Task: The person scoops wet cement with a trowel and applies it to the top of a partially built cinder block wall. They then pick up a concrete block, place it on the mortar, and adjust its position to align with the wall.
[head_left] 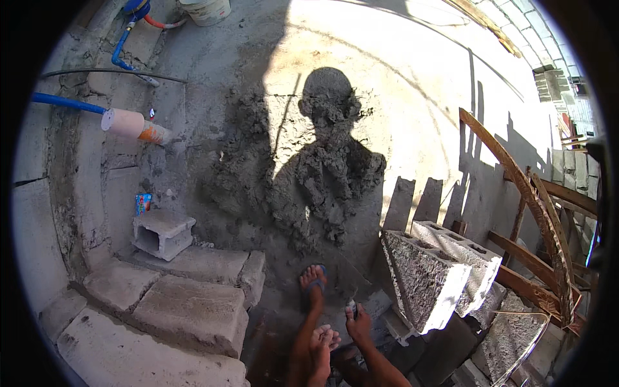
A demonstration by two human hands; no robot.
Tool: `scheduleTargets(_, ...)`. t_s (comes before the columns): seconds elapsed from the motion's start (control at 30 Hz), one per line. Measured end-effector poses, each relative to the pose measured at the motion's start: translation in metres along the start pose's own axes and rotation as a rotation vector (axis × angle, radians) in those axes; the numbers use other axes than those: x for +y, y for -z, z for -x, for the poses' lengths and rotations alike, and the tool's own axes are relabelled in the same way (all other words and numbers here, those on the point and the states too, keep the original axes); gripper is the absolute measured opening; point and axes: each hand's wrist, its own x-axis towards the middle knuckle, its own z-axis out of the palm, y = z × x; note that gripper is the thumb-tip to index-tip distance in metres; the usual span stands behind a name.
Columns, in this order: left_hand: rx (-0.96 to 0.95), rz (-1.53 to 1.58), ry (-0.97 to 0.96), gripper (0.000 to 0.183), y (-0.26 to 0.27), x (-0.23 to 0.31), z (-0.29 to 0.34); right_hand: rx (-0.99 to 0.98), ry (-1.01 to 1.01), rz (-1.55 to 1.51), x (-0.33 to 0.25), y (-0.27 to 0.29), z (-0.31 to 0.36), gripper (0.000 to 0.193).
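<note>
My right hand (359, 324) is closed round the short handle of a trowel (351, 303). Its blade is hard to tell from the grey ground ahead. My left hand (322, 340) is beside it at the lower middle, fingers loosely bent and apart, holding nothing. Just ahead of my hands is my sandalled foot (313, 277). Beyond it spreads a heap of wet grey mortar (316, 180), rough and lumpy, with my shadow falling across it.
Upright hollow blocks (425, 277) stand close on the right, with curved wooden boards (541, 200) past them. Stacked blocks (187, 306) form a ledge at left, bearing a small hollow block (163, 234). A capped pipe (122, 122) juts from the left wall; a white bucket (206, 9) stands far off.
</note>
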Motion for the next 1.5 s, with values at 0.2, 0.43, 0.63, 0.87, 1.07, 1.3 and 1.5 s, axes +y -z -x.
scheduleTargets(0.2, -0.003, -0.097, 0.053, 0.027, 0.005, 0.005, 0.000, 0.149, -0.098, 0.194, 0.017, -0.022, -0.034, 0.033)
scheduleTargets(0.43, -0.001, -0.009, 0.029, 0.023, -0.007, 0.021, -0.003, -0.057, -0.165, 0.262, 0.003, -0.015, 0.002, 0.035)
scheduleTargets(0.63, -0.047, 0.039, -0.005, 0.023, 0.001, 0.005, -0.015, 0.222, -0.344, 0.092, -0.028, -0.040, -0.090, 0.039)
scheduleTargets(0.87, -0.011, 0.008, -0.002, 0.024, 0.001, -0.008, -0.021, 0.132, 0.115, -0.019, -0.051, -0.093, -0.135, 0.047)
scheduleTargets(1.07, -0.021, 0.025, -0.012, 0.029, -0.001, 0.013, -0.010, 0.075, -0.148, -0.363, 0.022, -0.049, -0.056, 0.035)
scheduleTargets(1.3, 0.003, -0.112, -0.207, 0.034, -0.008, 0.002, -0.002, -0.230, 0.009, -0.557, -0.071, -0.094, -0.215, 0.025)
scheduleTargets(1.5, -0.111, -0.127, -0.292, 0.033, 0.006, -0.022, 0.008, -0.212, 0.112, -0.589, -0.077, -0.024, -0.140, 0.029)
